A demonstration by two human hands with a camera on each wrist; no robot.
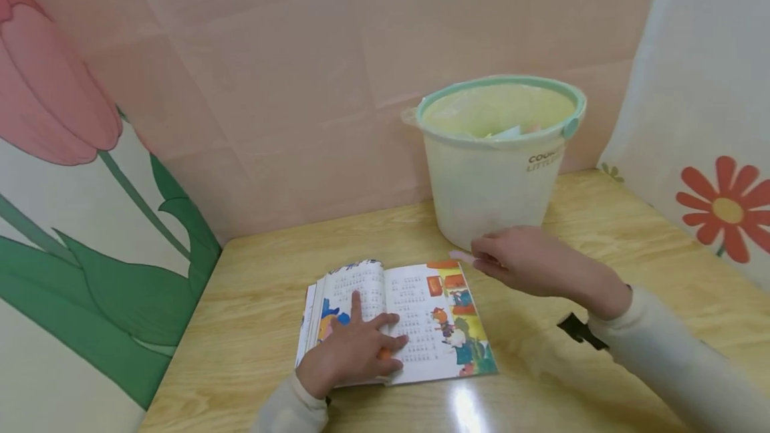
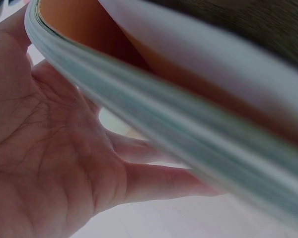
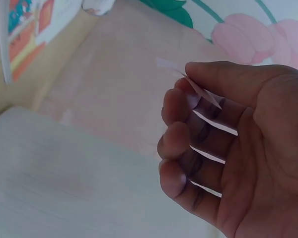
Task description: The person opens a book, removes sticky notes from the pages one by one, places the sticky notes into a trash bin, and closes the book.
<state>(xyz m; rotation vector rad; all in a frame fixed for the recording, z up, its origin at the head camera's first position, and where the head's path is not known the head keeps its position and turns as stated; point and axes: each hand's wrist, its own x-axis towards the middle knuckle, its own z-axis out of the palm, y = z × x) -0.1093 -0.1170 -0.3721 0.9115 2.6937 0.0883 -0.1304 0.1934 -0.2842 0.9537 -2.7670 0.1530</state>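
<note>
An open picture book (image 1: 415,319) lies on the table, text and coloured drawings on its pages. My left hand (image 1: 355,349) rests on it with fingers spread across the middle fold. The left wrist view shows the palm and the thick edge of the curved pages (image 2: 164,126). Off the book's upper right corner, my right hand (image 1: 535,262) pinches a thin, pale pink slip (image 3: 204,93) between thumb and index finger; it looks like paper. The other right fingers (image 3: 174,141) are bent and hold nothing.
A pale bucket (image 1: 487,186) with a green rim and a clear liner stands behind the right hand. Light-coloured scraps (image 1: 511,132) show inside it. The wood-grain table (image 1: 265,272) meets a pink backdrop (image 1: 271,85) and flower-print side panels.
</note>
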